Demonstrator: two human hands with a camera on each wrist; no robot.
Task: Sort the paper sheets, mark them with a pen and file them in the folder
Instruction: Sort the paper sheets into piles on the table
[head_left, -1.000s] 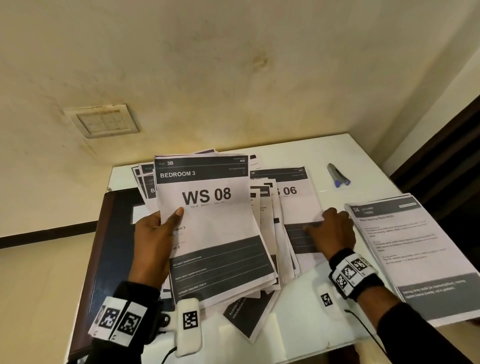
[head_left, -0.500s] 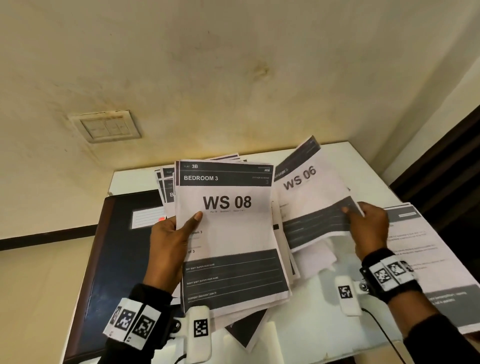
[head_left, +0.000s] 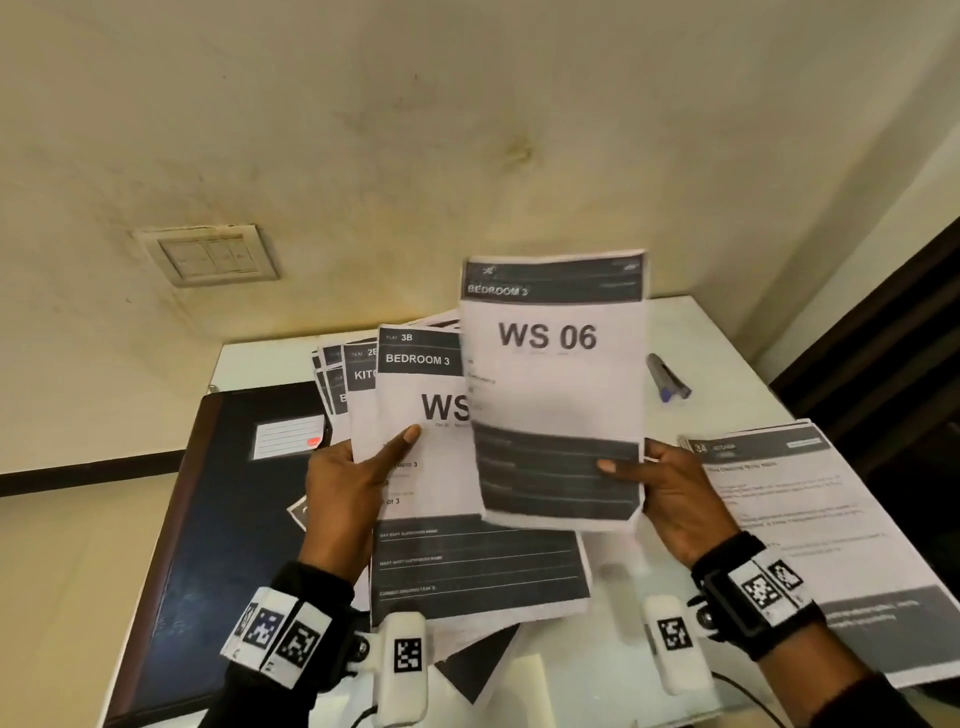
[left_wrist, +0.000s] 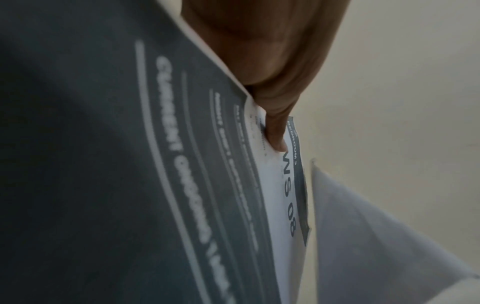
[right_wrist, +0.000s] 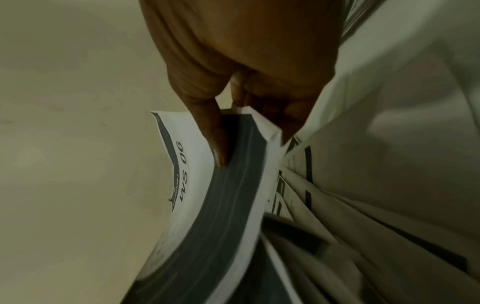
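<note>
Holding the WS 06 sheet (head_left: 553, 389) upright by its lower right corner, the right hand (head_left: 670, 499) pinches it with thumb on the printed face, likely so its heading can be read against the WS 08 sheet (head_left: 415, 415). That one tops a fanned stack of sheets (head_left: 358, 374) gripped by the left hand (head_left: 348, 488), thumb on top, fingers hidden beneath; both headings read BEDROOM 3, so they seem meant for one group. Left of the stack the dark folder (head_left: 223, 499) lies shut on the white table (head_left: 587, 670), ready for filing. At the far right the pen (head_left: 667, 376) lies untouched, and a separate pile of sheets (head_left: 810, 519) sits nearer on the right, seemingly already sorted out.
</note>
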